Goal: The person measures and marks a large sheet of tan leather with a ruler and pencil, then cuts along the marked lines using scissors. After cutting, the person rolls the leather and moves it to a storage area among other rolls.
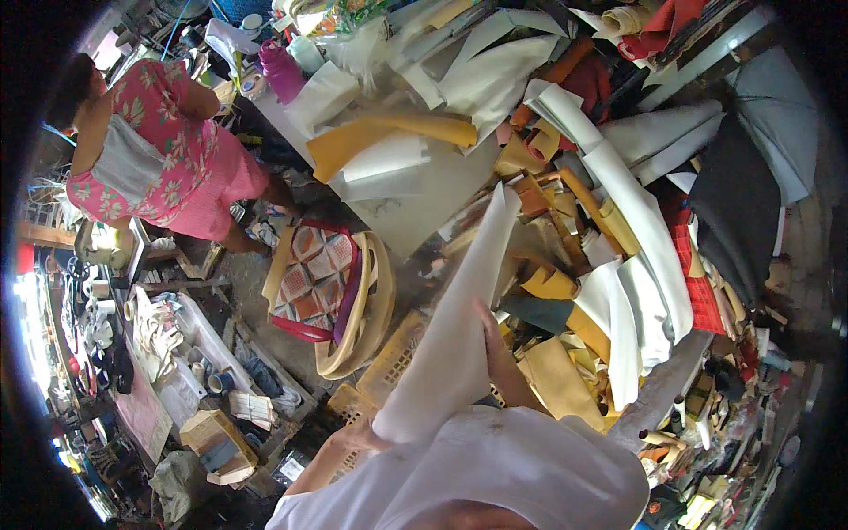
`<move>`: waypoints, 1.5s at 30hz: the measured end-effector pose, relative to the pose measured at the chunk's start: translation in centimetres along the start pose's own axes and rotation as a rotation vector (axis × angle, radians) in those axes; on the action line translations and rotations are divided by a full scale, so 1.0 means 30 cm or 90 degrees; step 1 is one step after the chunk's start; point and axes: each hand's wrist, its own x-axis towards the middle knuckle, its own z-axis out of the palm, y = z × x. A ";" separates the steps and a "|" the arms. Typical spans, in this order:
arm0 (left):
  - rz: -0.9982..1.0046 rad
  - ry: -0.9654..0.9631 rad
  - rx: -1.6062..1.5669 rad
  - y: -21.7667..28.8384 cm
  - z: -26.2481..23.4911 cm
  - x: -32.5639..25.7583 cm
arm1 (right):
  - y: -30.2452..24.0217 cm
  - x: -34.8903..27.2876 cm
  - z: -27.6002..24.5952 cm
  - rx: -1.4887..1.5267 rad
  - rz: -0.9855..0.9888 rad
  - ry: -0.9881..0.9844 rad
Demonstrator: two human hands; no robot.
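A long white sheet of material (455,344), loosely rolled into a tapering tube, stands in front of my body with its narrow end pointing away from me. My left hand (360,435) closes round its near lower edge at the left. Along the right side, my right hand (496,344) grips the same sheet; some of its fingers are hidden behind the roll. Beneath the sheet are yellow plastic crates (393,355), partly covered by it.
Rolls and scraps of white, tan and yellow material (565,291) are heaped at the right. A table (406,216) ahead bears more sheets. At the left are a chair with a patterned cushion (316,278) and a person in pink clothing (190,168). A cardboard box (219,442) lies near left.
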 end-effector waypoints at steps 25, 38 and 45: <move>0.370 0.151 -0.113 0.391 -0.055 0.621 | -1.198 1.013 0.023 -0.314 -0.459 0.085; 0.604 0.211 0.007 0.924 -0.169 1.487 | -0.264 0.456 -0.578 -0.312 -0.505 0.271; 0.397 0.283 0.230 0.824 -0.276 1.705 | 0.534 -0.296 -0.838 -0.216 -0.144 0.497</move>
